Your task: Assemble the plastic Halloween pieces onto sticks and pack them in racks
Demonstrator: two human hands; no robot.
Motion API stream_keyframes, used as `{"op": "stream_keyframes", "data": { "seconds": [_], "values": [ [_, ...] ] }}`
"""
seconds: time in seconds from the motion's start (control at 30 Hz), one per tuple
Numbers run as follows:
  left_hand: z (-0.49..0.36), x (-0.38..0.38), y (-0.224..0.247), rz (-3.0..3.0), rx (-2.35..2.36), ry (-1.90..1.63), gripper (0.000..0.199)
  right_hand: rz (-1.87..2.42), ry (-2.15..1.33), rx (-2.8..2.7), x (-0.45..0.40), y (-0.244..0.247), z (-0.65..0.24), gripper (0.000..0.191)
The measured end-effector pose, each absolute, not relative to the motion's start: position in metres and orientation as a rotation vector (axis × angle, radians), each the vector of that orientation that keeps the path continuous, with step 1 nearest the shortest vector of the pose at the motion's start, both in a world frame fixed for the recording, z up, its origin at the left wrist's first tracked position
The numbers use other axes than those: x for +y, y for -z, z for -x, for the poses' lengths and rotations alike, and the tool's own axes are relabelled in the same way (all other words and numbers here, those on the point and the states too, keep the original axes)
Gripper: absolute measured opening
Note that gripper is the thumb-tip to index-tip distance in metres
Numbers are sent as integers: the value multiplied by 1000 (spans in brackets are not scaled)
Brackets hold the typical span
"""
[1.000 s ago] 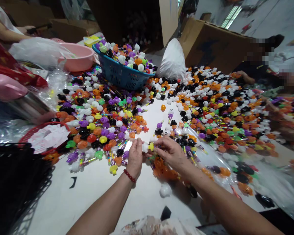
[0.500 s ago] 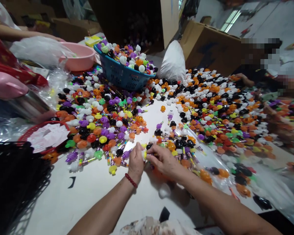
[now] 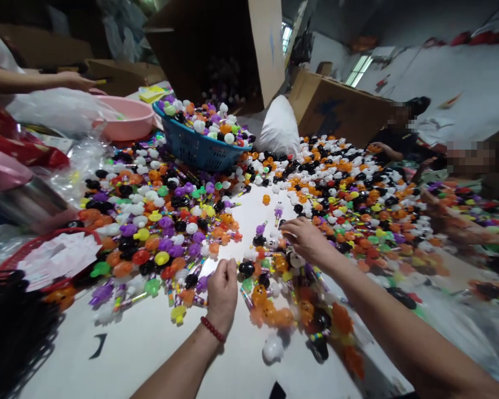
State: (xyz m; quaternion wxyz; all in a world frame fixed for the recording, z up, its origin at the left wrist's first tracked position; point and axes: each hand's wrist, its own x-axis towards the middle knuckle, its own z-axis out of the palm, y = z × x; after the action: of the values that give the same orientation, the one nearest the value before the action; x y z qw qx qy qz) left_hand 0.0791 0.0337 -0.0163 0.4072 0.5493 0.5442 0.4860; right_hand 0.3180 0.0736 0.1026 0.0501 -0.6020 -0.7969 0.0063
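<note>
My left hand (image 3: 223, 292), with a red bead bracelet at its wrist, is closed just above the white table (image 3: 125, 354); what it holds, if anything, is hidden. My right hand (image 3: 306, 239) reaches over the near edge of the right-hand pile, fingers bent downward beside a black piece (image 3: 259, 240) and white pieces. Its fingertips are too small and blurred to show a grip. A purple piece with a white top (image 3: 278, 211) lies just beyond it. Between my forearms are orange pieces (image 3: 259, 296) and a white round piece (image 3: 273, 349).
A blue basket (image 3: 203, 145) full of colourful pieces stands behind the left pile (image 3: 166, 221). At left are a red basket of paper slips (image 3: 66, 257), a pink basin (image 3: 127, 119) and a black crate (image 3: 16, 332). Other people's hands are at far left and right.
My right hand has left my left hand and moved forward and right to the pile. My left hand has closed. The whole view has shifted slightly.
</note>
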Motion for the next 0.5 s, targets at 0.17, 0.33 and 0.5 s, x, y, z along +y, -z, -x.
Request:
{"op": "stream_keyframes", "data": {
  "seconds": [0.17, 0.33, 0.5],
  "values": [
    [-77, 31, 17, -1450, 1316, -1203, 40, 1856, -153, -2703, 144, -66, -290, 30],
    [-76, 34, 23, -1430, 1315, -1200, 41, 1873, -193, -2714, 175, -43, -277, 21],
    [-79, 34, 24, -1401, 1301, -1180, 43, 2164, -118, -2369, 205, -44, -295, 33]
  ]
}}
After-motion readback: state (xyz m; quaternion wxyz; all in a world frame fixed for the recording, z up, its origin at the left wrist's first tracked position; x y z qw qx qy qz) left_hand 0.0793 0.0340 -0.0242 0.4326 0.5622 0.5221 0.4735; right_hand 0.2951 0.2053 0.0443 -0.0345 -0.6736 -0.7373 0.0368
